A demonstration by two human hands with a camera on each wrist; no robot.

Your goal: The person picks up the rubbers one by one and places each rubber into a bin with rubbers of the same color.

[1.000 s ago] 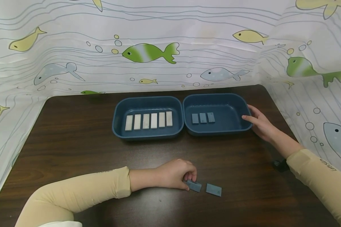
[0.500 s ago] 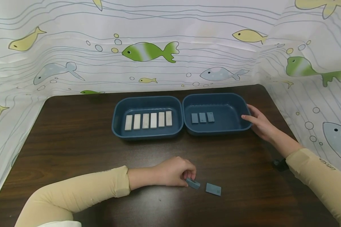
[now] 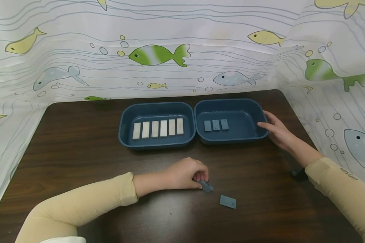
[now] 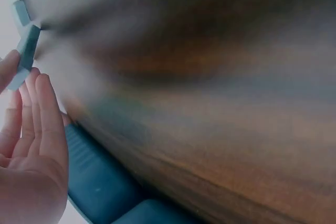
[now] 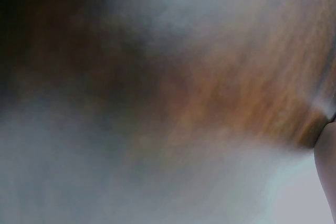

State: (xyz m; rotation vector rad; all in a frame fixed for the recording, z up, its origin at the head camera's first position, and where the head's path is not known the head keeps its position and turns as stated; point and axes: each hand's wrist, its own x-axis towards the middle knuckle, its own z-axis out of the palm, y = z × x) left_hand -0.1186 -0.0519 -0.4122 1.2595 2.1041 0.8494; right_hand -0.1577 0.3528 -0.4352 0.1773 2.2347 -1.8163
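My left hand (image 3: 184, 173) pinches a small blue-grey rectangular tile (image 3: 206, 186) between thumb and fingers, a little above the table in front of the bins. In the left wrist view that same tile (image 4: 27, 53) tilts between the thumb and fingertips. A second blue-grey tile (image 3: 227, 201) lies flat on the table, nearer the front edge. My right hand (image 3: 278, 131) grips the right end of the right blue bin (image 3: 231, 139), thumb over the rim and fingers outside. Three blue-grey tiles (image 3: 216, 125) stand in a row inside that bin. The right wrist view is mostly blurred.
A matching blue bin (image 3: 156, 146) touches the right one on its left, with several white tiles (image 3: 163, 128) lined up inside. Both stand towards the back of the dark wooden table (image 3: 79, 141). A fish-patterned sheet (image 3: 158, 27) rises behind and at the sides.
My left hand has lifted the pinched tile off the table and moved it away from the front edge, towards the bins. The right hand keeps its hold on the bin.
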